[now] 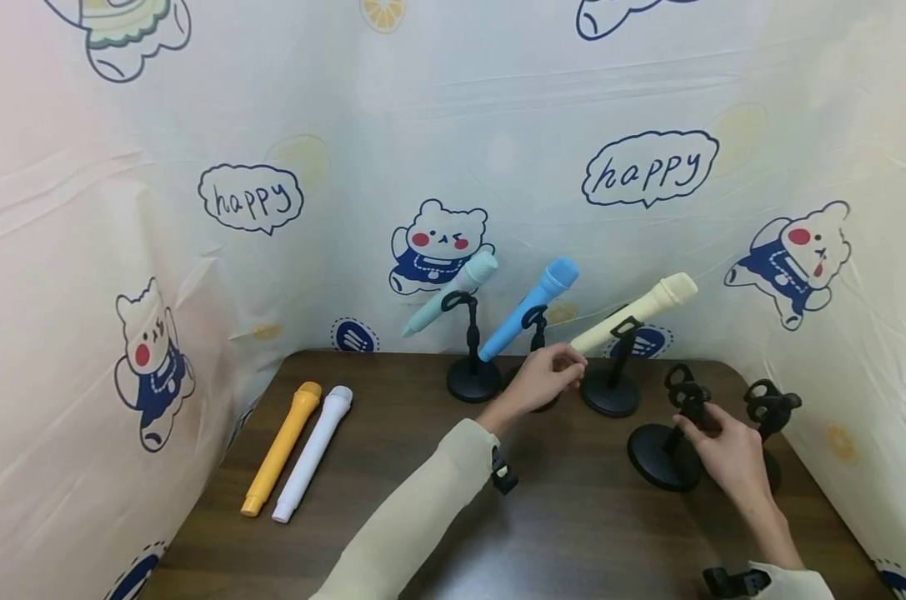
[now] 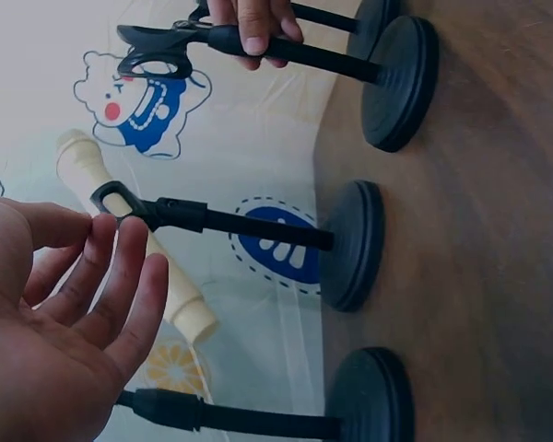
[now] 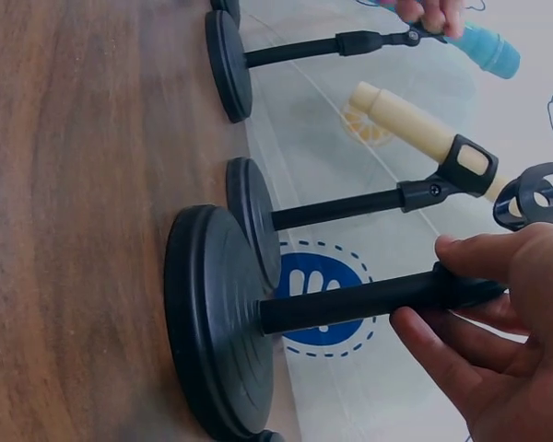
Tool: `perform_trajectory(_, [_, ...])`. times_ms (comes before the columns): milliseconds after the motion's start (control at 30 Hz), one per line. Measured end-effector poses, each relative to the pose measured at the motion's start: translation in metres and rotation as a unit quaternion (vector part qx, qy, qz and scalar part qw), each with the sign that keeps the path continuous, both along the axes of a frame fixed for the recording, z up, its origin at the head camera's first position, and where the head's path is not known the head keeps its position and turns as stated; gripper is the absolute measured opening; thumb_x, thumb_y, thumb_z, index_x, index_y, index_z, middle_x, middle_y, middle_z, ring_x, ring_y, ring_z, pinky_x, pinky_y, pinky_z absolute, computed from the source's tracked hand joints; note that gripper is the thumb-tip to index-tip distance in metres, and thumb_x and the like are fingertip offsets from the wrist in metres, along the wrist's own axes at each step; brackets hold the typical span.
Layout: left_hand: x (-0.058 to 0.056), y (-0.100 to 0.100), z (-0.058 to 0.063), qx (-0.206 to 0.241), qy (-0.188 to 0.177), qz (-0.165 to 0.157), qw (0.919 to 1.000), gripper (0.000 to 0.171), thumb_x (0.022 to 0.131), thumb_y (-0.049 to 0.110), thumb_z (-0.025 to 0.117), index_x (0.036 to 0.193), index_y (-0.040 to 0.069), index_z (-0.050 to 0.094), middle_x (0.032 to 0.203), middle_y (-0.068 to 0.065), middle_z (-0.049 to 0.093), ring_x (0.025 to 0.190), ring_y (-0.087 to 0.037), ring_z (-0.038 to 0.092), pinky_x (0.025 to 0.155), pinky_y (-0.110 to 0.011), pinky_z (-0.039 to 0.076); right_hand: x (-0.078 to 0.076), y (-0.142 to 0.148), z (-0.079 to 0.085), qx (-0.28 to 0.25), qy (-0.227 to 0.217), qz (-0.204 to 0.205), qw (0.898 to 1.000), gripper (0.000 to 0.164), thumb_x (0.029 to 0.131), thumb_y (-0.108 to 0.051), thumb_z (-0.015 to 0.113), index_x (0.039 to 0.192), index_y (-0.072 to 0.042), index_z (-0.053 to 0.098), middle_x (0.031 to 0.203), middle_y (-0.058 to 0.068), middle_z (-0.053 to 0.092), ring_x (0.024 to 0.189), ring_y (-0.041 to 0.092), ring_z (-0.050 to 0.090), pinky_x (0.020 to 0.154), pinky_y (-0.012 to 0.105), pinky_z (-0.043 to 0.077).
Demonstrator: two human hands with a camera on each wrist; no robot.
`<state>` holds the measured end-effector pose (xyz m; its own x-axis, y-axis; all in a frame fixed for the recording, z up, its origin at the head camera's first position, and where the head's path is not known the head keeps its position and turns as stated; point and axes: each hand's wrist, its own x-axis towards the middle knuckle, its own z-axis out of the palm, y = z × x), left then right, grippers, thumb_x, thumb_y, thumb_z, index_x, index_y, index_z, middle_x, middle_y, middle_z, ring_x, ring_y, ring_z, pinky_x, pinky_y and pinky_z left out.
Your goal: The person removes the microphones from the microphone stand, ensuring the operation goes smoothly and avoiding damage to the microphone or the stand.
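The person's right hand (image 1: 738,458) grips a black stand (image 3: 350,304) by the upper stem, thumb on one side, fingers on the other. Just right of that grip a second stand (image 1: 771,408) crowds the knuckles, and past it the right edge of the table (image 1: 573,533) and the hanging cloth (image 1: 513,150) close things in. There's more room left of the grip: a gap, then a third stand (image 1: 610,393) with a cream microphone (image 1: 658,298) slanting in its clip. Toward the person, wood runs between the two forearms.

The left hand (image 1: 546,377), well left of the grip, has its fingers loosely bent around nothing. It is apart from the cream microphone; whether it brushes the blue microphone's stand (image 1: 540,333) I can't tell, since hand and wrist cover much of it. The right hand hides part of the second stand's base.

Farther left of the grip, the blue microphone (image 1: 546,283) and a pale teal microphone (image 1: 478,268) tilt in their holders; farthest left, an orange microphone (image 1: 282,450) and a white microphone (image 1: 313,454) lie side by side on the dark brown tabletop. Behind, the cloth shows bears and "happy" in bubbles.
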<state>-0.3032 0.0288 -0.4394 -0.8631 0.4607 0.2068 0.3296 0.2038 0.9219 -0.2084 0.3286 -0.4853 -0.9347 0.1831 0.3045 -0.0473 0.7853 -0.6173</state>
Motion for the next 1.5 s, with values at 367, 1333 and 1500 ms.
perform_trajectory(367, [-0.023, 0.03, 0.015, -0.071, 0.069, 0.028, 0.9947, 0.023, 0.109, 0.014, 0.061, 0.13, 0.008, 0.067, 0.124, -0.007, 0.07, 0.111, -0.017, 0.067, 0.094, -0.024, 0.055, 0.004, -0.001, -0.004, 0.002, 0.012, -0.003, 1.0, 0.034, 0.103, -0.035, 0.073, 0.115, -0.003, 0.075, 0.1, 0.025, 0.079, 0.097, 0.048, 0.075, 0.077, 0.059, 0.056])
perform_trajectory(1333, [-0.04, 0.078, 0.029, -0.214, 0.056, 0.07, 0.9727, 0.08, 0.108, 0.029, 0.064, 0.172, 0.025, 0.016, 0.171, -0.005, 0.035, 0.154, -0.026, 0.042, 0.128, -0.059, 0.026, 0.002, -0.001, -0.003, 0.004, 0.015, 0.006, 1.0, 0.029, 0.103, -0.03, 0.073, 0.112, -0.004, 0.075, 0.099, 0.025, 0.079, 0.094, 0.047, 0.076, 0.076, 0.06, 0.06])
perform_trajectory(1500, [-0.038, 0.079, 0.027, -0.171, 0.021, 0.064, 0.9831, 0.074, 0.107, 0.029, 0.067, 0.169, 0.022, 0.028, 0.163, -0.006, 0.034, 0.13, -0.022, 0.055, 0.113, -0.045, 0.046, 0.001, -0.001, -0.003, 0.008, 0.012, 0.001, 1.0, 0.029, 0.102, -0.031, 0.074, 0.113, -0.004, 0.075, 0.101, 0.025, 0.079, 0.096, 0.048, 0.076, 0.077, 0.061, 0.06])
